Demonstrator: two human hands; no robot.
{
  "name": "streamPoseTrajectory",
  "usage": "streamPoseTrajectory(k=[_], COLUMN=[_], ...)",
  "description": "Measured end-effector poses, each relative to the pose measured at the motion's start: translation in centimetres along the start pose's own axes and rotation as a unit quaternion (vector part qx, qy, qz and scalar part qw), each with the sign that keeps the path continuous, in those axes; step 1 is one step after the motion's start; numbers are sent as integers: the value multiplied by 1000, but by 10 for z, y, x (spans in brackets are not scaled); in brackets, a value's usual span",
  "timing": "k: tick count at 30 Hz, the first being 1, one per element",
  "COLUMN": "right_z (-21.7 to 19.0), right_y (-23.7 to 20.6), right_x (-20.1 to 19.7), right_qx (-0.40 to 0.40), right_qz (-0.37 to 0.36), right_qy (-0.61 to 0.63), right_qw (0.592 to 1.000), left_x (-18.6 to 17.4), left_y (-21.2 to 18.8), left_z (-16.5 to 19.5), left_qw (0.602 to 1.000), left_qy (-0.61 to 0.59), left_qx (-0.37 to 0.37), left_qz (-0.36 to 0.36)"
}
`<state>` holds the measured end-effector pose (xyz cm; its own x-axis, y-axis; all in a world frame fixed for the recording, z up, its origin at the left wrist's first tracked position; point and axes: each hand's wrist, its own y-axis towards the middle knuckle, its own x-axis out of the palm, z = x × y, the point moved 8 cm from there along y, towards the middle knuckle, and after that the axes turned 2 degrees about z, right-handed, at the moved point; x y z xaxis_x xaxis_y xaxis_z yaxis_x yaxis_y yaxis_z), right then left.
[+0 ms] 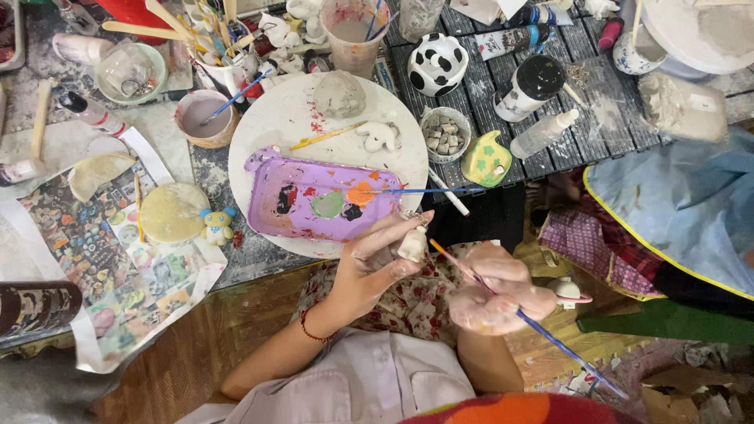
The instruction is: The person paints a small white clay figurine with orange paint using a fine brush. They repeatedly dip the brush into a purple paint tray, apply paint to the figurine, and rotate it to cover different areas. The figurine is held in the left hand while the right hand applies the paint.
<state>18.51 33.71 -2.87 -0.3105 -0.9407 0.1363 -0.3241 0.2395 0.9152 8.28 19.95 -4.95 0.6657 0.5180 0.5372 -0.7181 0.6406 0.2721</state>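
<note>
Figurine (412, 244), small and pale, sits at frame centre, pinched in the left hand (375, 263). Right hand (496, 297) grips a paintbrush (525, 317), bristle tip just beside the figurine, below the purple palette (318, 196).

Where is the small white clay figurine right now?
In the head view, the small white clay figurine is pinched in the left hand, just below the purple paint tray, left of the right hand holding a blue-handled brush.
</note>
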Motion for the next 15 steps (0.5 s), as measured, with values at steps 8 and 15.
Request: streamPoseTrajectory(k=[8, 15], right_z=[16, 10], right_y=[-5, -1], right_x=[-11, -27], right_qx=[92, 108], right_qz=[52, 135], right_qy=[42, -25], right_qw=[993, 985], left_x=[-2, 1], left_y=[4, 1], left_z=[21, 27], left_qw=[961, 956], left_qy=[270, 272], left_qx=[55, 108], left_qz=[-14, -14])
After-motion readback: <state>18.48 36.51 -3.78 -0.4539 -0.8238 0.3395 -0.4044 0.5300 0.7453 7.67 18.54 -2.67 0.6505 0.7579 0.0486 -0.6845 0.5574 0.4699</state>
